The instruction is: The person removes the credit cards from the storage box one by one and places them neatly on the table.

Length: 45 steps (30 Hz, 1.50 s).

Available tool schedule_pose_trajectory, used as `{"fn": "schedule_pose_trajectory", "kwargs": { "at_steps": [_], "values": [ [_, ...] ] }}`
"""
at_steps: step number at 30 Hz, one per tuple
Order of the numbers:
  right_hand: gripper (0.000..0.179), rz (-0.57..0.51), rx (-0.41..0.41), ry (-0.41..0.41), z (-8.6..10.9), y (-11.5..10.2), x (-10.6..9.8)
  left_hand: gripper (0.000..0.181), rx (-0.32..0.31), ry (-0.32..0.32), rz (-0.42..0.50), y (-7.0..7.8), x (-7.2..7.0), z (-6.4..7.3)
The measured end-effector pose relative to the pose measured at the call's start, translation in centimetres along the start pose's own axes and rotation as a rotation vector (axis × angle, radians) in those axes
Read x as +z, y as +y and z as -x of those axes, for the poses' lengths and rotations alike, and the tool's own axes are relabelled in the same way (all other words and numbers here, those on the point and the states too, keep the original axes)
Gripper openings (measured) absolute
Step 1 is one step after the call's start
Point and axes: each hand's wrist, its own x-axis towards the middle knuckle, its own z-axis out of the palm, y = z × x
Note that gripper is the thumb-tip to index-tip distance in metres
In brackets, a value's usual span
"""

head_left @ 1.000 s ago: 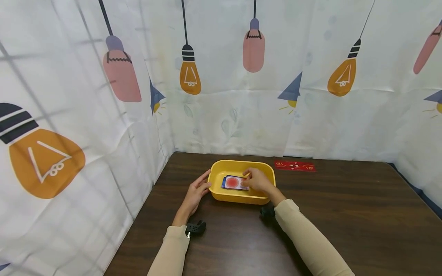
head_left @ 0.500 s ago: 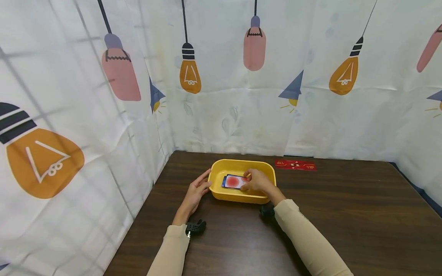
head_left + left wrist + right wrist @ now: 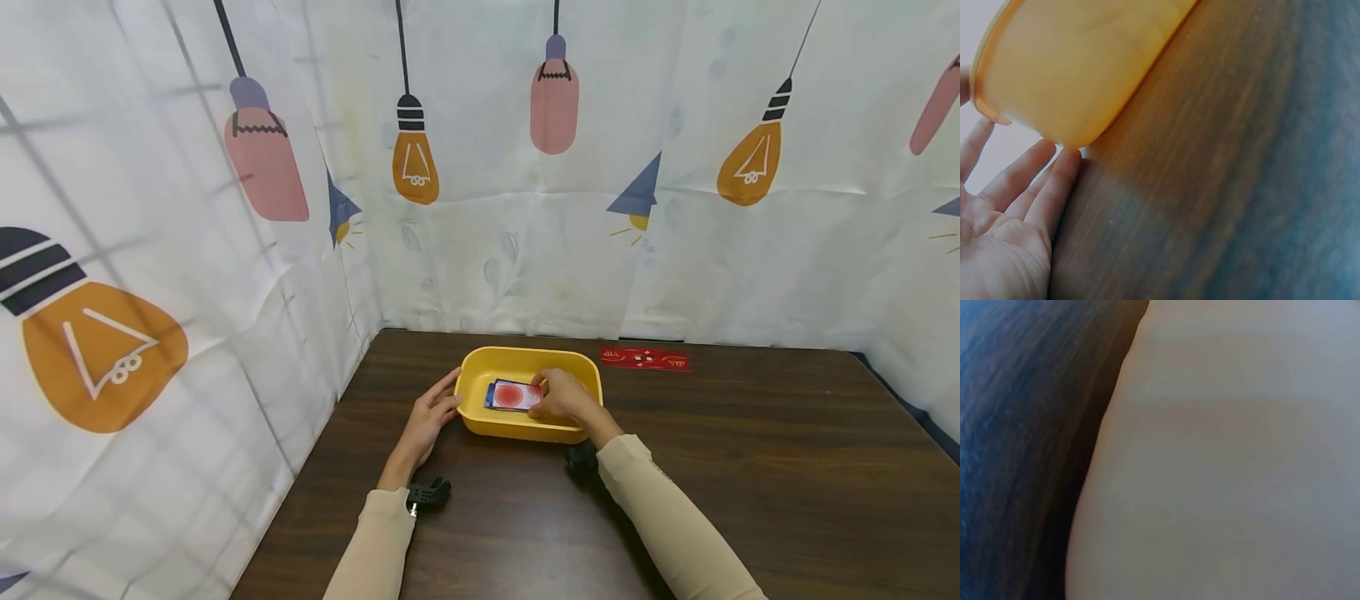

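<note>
A yellow plastic tray [image 3: 495, 427] stands on the dark wooden table, and in it lies a small stack of cards [image 3: 508, 395]. The top card is white with a red round print; a blue edge shows under it at the left. My right hand [image 3: 564, 395] reaches into the tray and pinches the right end of the cards, covering that part. My left hand [image 3: 426, 425] touches the tray's left end, its fingers extended; the left wrist view shows the fingertips against the tray wall [image 3: 1085, 69]. The right wrist view holds mostly a blurred pale surface.
A red card strip [image 3: 645, 359] printed with "VIP" lies on the table [image 3: 712, 467] right of the tray, near the back edge. A white curtain [image 3: 465, 250] with lamp prints hangs behind and at the left.
My right fingers have closed on the right end of the cards, which stay in the tray. The left hand keeps its place on the tray's end. The head view has shifted slightly.
</note>
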Motion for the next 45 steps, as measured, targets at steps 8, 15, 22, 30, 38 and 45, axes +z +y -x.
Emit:
{"fn": "schedule_pose_trajectory", "kwargs": {
  "at_steps": [8, 15, 22, 30, 38, 45],
  "values": [
    [0.05, -0.002, -0.003, 0.003, 0.2, -0.3, -0.2, 0.052, 0.01, 0.006, -0.015, 0.1, 0.0, -0.1],
    [0.05, 0.01, -0.02, 0.018, 0.3, -0.3, -0.2, 0.052, -0.003, 0.01, -0.004, 0.2, 0.1, 0.1],
    [0.051, 0.005, -0.061, 0.046, 0.4, -0.6, -0.6, 0.052, 0.008, 0.005, 0.0, 0.2, 0.1, 0.0],
    [0.05, -0.05, -0.107, 0.064, 0.6, -0.4, -0.5, 0.052, 0.004, 0.024, -0.023, 0.3, 0.3, 0.2],
    [0.052, -0.116, -0.152, 0.132, 1.2, -0.2, -0.5, 0.053, 0.016, -0.005, -0.025, 0.2, 0.6, 0.0],
    [0.057, -0.166, -0.256, 0.182, 1.1, -0.5, -0.3, 0.052, 0.01, 0.019, -0.016, 0.1, 0.4, 0.2]
  ]
}}
